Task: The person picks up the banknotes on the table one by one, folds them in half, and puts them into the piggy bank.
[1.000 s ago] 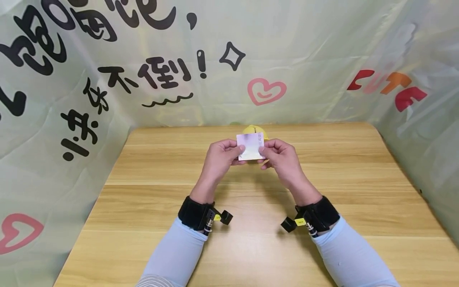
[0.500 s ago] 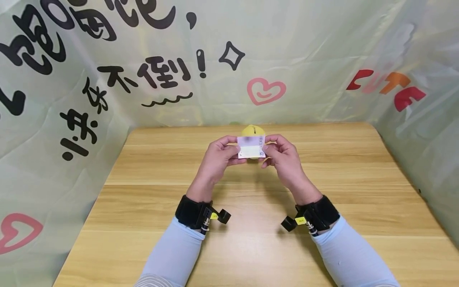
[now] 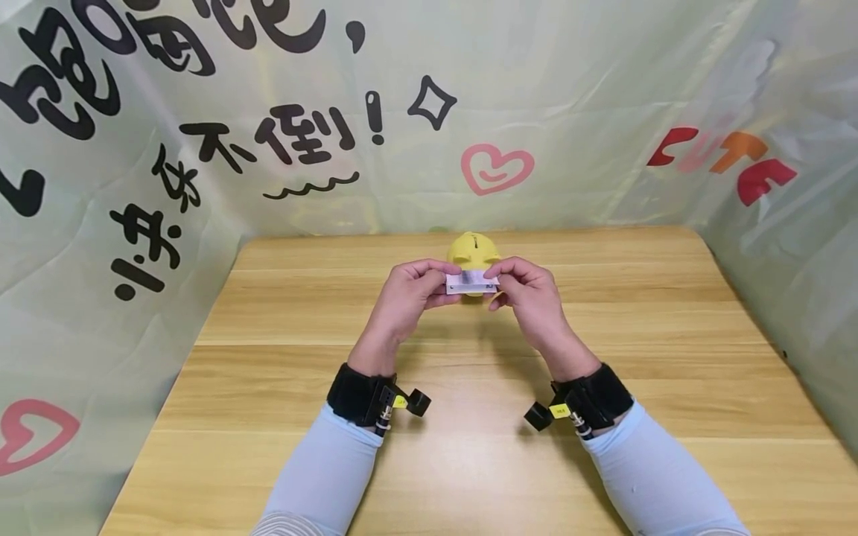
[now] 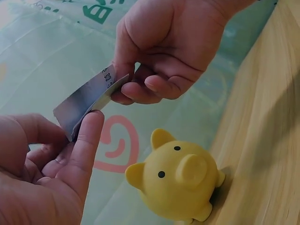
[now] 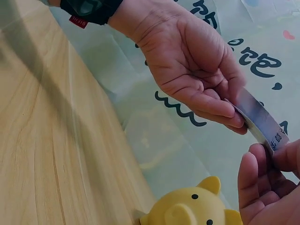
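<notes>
A small purplish folded banknote [image 3: 471, 281] with dark printing is held between both hands above the table. My left hand [image 3: 407, 295] pinches its left end between thumb and fingers. At the opposite end, my right hand [image 3: 532, 295] pinches it the same way. In the left wrist view the banknote [image 4: 91, 101] is bent along a crease, with two layers spread a little apart. Just behind the hands stands a yellow piggy bank [image 3: 474, 247], its dark slot on top. The left wrist view shows the piggy bank [image 4: 180, 183] with ears, eyes and snout; no hand touches it.
The wooden table [image 3: 462, 447] runs back to a pale fabric backdrop [image 3: 590, 164] printed with characters and hearts. Fabric walls also rise at both sides. Each wrist wears a black strap [image 3: 362, 398] with a small camera.
The banknote has been folded down, from nearly square to a narrow strip. Fingertips have moved to its upper edge, and more of the piggy bank shows behind it. The arms have barely shifted.
</notes>
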The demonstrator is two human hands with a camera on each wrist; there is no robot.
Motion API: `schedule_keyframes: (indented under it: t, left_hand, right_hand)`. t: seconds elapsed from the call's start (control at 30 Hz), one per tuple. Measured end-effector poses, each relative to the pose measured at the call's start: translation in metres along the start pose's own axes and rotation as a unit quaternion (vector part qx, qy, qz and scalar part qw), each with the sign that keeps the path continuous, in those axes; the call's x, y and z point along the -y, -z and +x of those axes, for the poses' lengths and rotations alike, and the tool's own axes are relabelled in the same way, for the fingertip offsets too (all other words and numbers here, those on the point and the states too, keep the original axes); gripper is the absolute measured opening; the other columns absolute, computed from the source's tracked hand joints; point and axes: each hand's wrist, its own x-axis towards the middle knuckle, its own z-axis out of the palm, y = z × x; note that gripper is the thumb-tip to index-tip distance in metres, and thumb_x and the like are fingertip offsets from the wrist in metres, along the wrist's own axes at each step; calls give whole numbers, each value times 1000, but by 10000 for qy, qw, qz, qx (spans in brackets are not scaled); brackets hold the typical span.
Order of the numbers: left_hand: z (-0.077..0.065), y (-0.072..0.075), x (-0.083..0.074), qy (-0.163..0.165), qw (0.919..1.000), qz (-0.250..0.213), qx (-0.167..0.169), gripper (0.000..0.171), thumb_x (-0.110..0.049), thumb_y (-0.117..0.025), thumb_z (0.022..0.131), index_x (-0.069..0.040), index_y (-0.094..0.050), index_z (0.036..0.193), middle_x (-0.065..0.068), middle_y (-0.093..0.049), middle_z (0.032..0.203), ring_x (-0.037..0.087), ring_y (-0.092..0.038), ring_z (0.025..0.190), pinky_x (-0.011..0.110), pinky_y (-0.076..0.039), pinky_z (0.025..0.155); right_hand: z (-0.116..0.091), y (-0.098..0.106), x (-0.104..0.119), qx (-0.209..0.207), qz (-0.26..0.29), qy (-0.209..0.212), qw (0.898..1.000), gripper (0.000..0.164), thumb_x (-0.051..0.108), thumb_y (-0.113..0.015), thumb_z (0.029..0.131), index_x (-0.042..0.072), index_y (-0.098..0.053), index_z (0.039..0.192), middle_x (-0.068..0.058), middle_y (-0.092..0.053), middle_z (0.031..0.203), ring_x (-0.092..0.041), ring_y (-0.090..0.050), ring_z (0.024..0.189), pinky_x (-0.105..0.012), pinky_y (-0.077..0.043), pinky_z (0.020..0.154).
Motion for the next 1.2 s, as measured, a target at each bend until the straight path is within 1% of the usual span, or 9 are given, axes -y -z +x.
schedule_keyframes:
  t: [0.17,0.3,0.4,0.5,0.6,0.8,0.97,1.1,1.2]
  left_hand:
    - [1,0,0,-13,9999,115,-82,23,-1,-64,102,12,-70,120,19,-73,112,20,-75,93,32,-66,84]
    - [1,-1,1,-36,9984,443,-348,25,5,-66,100,10,-69,124,17,-74,103,21,-75,91,32,-67,82]
    - [1,-2,1,-24,9967,679,-452,27,4,-66,100,8,-68,127,16,-74,102,22,-75,89,32,-67,81]
    - [1,-6,3,22,9953,881,-394,23,0,-68,101,5,-71,123,16,-74,102,20,-75,88,32,-67,81]
    - [2,-10,7,79,9940,1065,-220,17,-6,-69,102,4,-74,115,14,-75,102,17,-75,85,32,-67,80]
    - [1,-16,12,210,9894,1433,47,18,-14,-68,104,3,-74,104,14,-76,97,14,-73,73,33,-67,76]
    - [-1,-17,12,142,9830,1828,-79,18,-16,-67,105,0,-74,102,14,-76,100,15,-73,75,32,-67,76]
    - [0,-15,12,134,9815,1904,-153,17,-16,-67,105,-1,-74,100,13,-76,101,16,-73,76,32,-67,75]
    - [1,-12,12,87,9813,1901,-287,16,-17,-71,103,-3,-75,97,11,-76,98,16,-72,75,32,-66,74]
  right_hand:
    - [-1,-1,0,-50,-151,112,9998,25,-3,-51,104,6,-72,95,-3,-68,101,-16,-67,76,-26,-62,63]
    - [-2,0,0,27,-5,175,9998,22,1,-51,105,-3,-71,113,-5,-72,101,-22,-73,78,-29,-65,64]
    - [-2,0,1,8,-92,129,9999,27,10,-55,108,-9,-65,125,-6,-73,100,-22,-75,79,-30,-65,64]
    - [-1,-3,0,-55,-445,0,9990,29,16,-63,107,-11,-65,118,-2,-70,96,-16,-71,77,-28,-64,63]
    - [-1,-6,-1,-71,-776,-107,9969,24,15,-68,104,-9,-67,107,1,-68,89,-12,-67,74,-27,-63,62]
    - [-2,-11,-3,11,-982,-188,9950,21,12,-69,103,-9,-67,102,2,-68,82,-14,-66,67,-26,-62,58]
    - [-3,-13,-3,-46,-1195,-262,9925,22,14,-70,103,-7,-67,98,1,-66,75,-13,-63,60,-25,-60,56]
    - [-3,-12,-5,-136,-1471,-320,9885,26,19,-72,102,-4,-66,92,0,-63,71,-11,-59,55,-25,-57,54]
    - [-3,-12,-5,-149,-1515,-397,9875,29,22,-69,104,-4,-65,92,0,-63,72,-11,-60,55,-26,-57,55]
